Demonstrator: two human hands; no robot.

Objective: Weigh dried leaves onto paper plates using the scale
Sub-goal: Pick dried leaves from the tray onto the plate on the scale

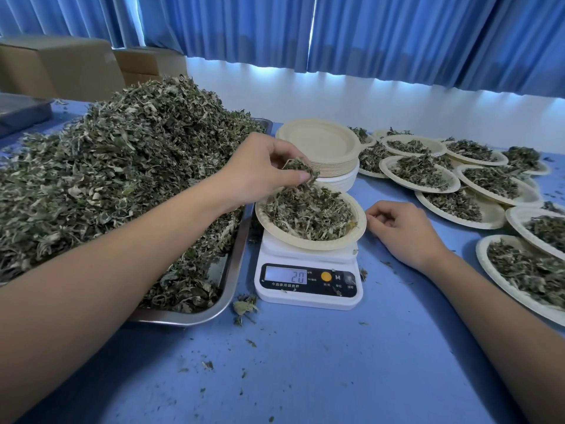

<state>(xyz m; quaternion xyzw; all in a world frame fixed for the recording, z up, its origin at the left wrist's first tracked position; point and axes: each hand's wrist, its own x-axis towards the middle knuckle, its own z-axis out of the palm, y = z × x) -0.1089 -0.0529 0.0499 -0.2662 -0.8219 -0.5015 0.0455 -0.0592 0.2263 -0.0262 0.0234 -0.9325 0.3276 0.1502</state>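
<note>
The scale (pixel 308 284) stood on the blue table (pixel 305 362), just right of the steel tray (pixel 234 270) that carried the large heap of dried leaves (pixel 122 166). A paper plate (pixel 362 224) sat on the scale platform, filled with leaves. The display (pixel 286 275) read 20.

The left hand (pixel 260 169) was above the plate's far left rim, thumb and fingers pinching a small tuft of leaves (pixel 302 169). The plate lay directly beneath and slightly to the near right of that hand, so a release would drop the tuft inside the rim. Whether the tuft was being added or taken off could not be determined.

The right hand (pixel 400 231) rested on the table just beside the plate's right rim, fingers loosely curled and holding nothing. Contact between fingertip and rim could not be confirmed.

Assessment: the right hand was the nearer to the rim and to the filled plates (pixel 422 174) laid out to the right, and was better placed to lift this plate away. The stack of empty plates (pixel 321 142) stood just behind the scale.
</note>
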